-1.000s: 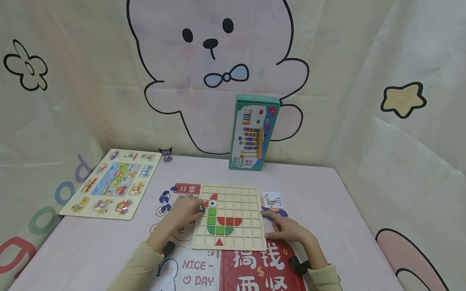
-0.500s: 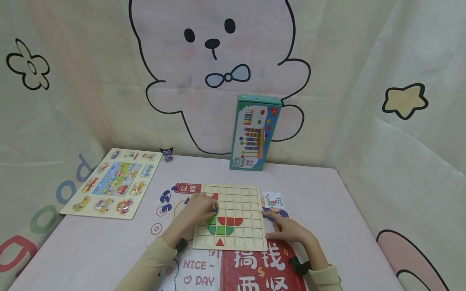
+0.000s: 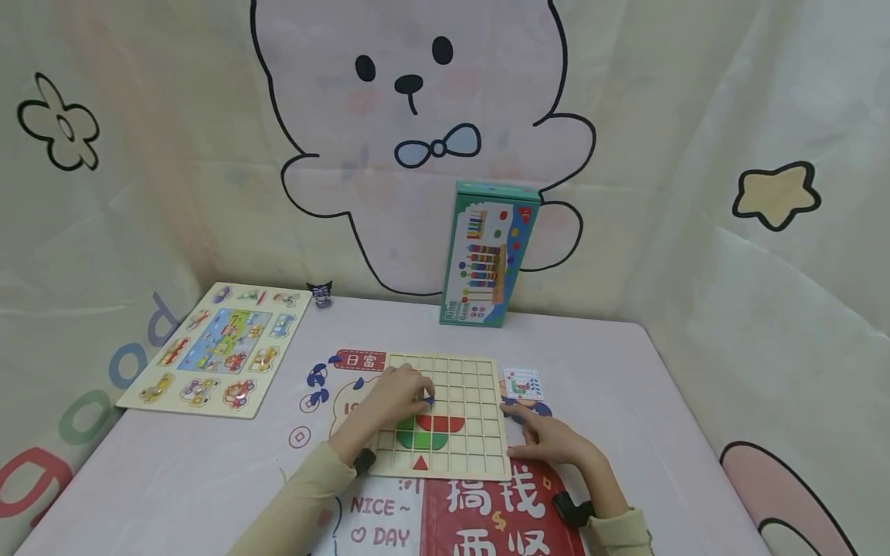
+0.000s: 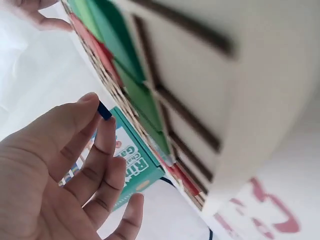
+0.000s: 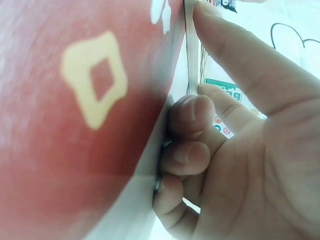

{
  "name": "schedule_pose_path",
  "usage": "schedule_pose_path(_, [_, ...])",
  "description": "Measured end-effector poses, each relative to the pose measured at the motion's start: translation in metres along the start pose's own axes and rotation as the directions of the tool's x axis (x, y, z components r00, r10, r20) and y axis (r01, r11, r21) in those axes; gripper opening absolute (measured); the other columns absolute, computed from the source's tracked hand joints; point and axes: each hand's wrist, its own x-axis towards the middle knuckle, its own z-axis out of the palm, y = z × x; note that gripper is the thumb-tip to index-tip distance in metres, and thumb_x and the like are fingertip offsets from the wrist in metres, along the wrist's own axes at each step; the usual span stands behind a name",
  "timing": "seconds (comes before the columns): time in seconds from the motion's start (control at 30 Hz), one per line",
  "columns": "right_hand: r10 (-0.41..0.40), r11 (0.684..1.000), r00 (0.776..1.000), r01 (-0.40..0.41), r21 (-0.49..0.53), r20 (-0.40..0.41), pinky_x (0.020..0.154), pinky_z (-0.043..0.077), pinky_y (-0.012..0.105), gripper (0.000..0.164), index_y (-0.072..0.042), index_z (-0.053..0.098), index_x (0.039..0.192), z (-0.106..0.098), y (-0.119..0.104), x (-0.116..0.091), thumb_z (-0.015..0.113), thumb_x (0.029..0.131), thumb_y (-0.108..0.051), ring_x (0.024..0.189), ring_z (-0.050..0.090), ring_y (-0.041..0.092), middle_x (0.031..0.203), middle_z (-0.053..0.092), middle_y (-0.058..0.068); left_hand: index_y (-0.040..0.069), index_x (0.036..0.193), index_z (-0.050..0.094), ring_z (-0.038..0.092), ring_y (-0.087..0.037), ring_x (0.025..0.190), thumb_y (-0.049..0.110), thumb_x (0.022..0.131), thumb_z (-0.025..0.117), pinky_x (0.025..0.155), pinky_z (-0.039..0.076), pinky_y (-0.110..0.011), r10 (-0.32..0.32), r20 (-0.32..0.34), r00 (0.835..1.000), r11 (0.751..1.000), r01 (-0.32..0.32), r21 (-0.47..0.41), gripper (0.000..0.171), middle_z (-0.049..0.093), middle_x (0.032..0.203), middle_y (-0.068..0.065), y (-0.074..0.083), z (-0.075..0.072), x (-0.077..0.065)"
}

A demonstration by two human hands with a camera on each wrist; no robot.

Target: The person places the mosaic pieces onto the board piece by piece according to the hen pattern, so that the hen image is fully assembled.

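A: What does the left hand (image 3: 393, 395) hold?

B: A small blue piece (image 4: 104, 111), pinched between thumb and fingertip. In the left wrist view it lies left of centre, apart from the grid board (image 3: 480, 388); the remaining fingers are loosely bent.

A: And the right hand (image 3: 552, 439)?

B: Right of centre, lower half of the head view. Thumb and index finger stand apart, their tips against the board's right edge; the other fingers are curled.

A: Which pieces lie on the board?

B: Below the left hand, red pieces (image 3: 441, 424) form a row above green pieces (image 3: 422, 441); a red triangle (image 3: 420, 463) sits near the lower edge. The left hand hides part of the arrangement.

A: And the surroundings?

B: A patterned card (image 3: 524, 384) lies right of the board. A green box (image 3: 490, 259) stands just right of centre, a small figurine (image 3: 321, 293) left of it, and a puzzle board (image 3: 198, 410) lies at left.
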Motion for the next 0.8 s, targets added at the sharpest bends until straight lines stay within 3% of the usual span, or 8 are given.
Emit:
schedule_pose_path(0.37, [-0.032, 0.999, 0.999, 0.032, 0.004, 0.003, 0.046, 0.032, 0.020, 0.074, -0.017, 0.038, 0.141, 0.000, 0.001, -0.001, 0.070, 0.079, -0.041, 0.048, 0.037, 0.003, 0.059, 0.045, -0.006, 0.022, 0.091, 0.073, 0.046, -0.010, 0.077, 0.025, 0.079, 0.071, 0.079, 0.038, -0.039, 0.020, 0.040, 0.999, 1.000, -0.020, -0.015, 0.012, 0.061, 0.073, 0.013, 0.015, 0.002, 0.017])
schedule_pose_path(0.8, [-0.021, 1.000, 1.000, 0.021, 0.014, -0.003, 0.046, 0.033, 0.021, 0.073, -0.017, 0.038, 0.141, 0.000, 0.000, -0.001, 0.070, 0.079, -0.039, 0.048, 0.037, 0.004, 0.060, 0.045, -0.005, 0.021, 0.078, 0.072, 0.049, -0.010, 0.075, 0.027, 0.076, 0.074, 0.073, 0.039, -0.034, 0.038, 0.073, 0.997, 0.997, -0.043, 0.065, 0.007, 0.062, 0.071, 0.012, 0.034, 0.014, 0.035])
